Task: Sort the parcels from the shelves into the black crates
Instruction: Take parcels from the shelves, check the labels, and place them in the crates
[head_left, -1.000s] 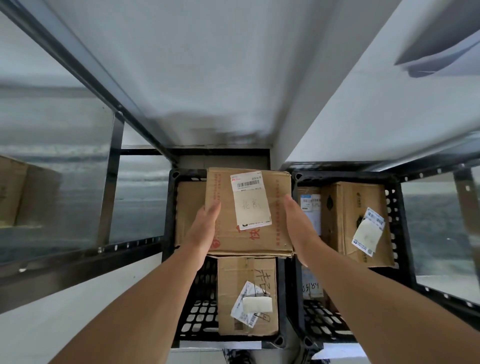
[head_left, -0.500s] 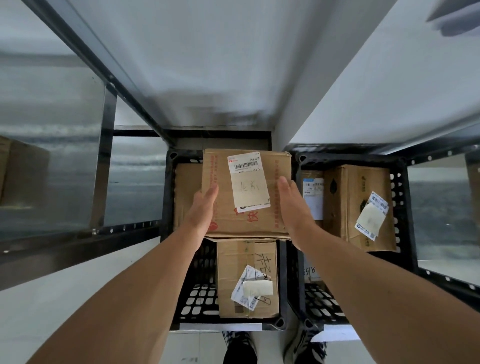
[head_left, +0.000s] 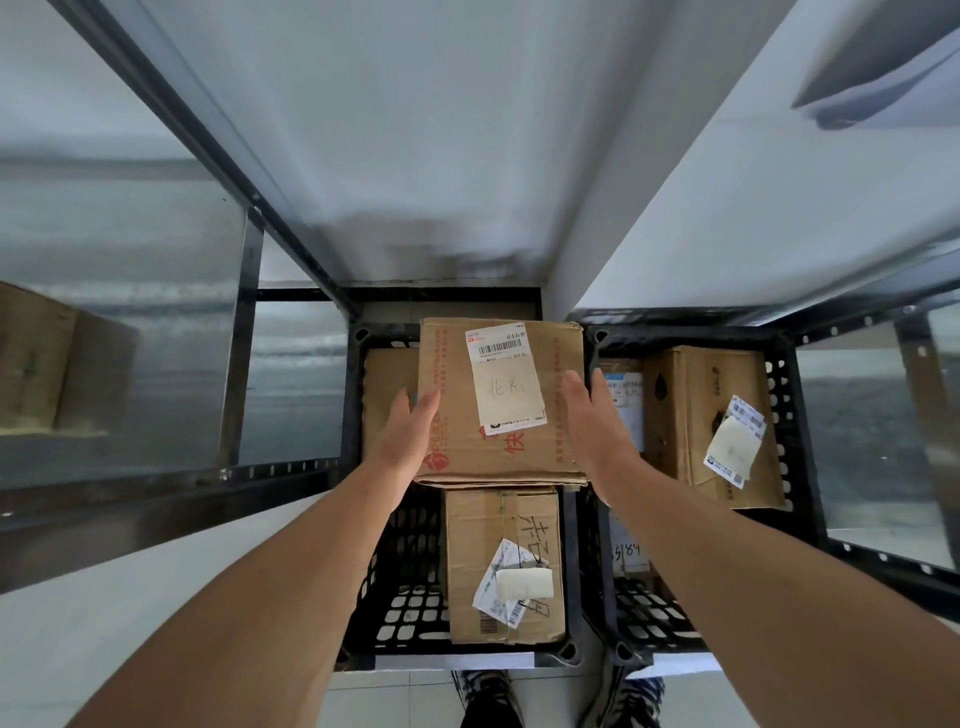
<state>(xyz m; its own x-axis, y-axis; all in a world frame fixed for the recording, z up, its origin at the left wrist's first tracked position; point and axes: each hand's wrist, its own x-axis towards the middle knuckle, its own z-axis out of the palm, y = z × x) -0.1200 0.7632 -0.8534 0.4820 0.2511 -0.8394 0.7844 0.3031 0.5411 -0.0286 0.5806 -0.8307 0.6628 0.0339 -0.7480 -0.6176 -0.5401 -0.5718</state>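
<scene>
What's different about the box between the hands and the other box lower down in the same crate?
The upper box sits between the left hand and right hand; the lower box lies untouched on the black crate's floor. The upper box's label is flat; the lower box's label is crumpled and peeling. The upper box has red print; the lower box's cardboard has black handwriting. Both are brown cardboard.

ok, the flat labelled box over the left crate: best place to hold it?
The left and right side faces, a palm on each, coming from the near edge. The labelled box is wide, shallow and lies level, likely too broad for one hand; the left hand and right hand flank it so.
</scene>
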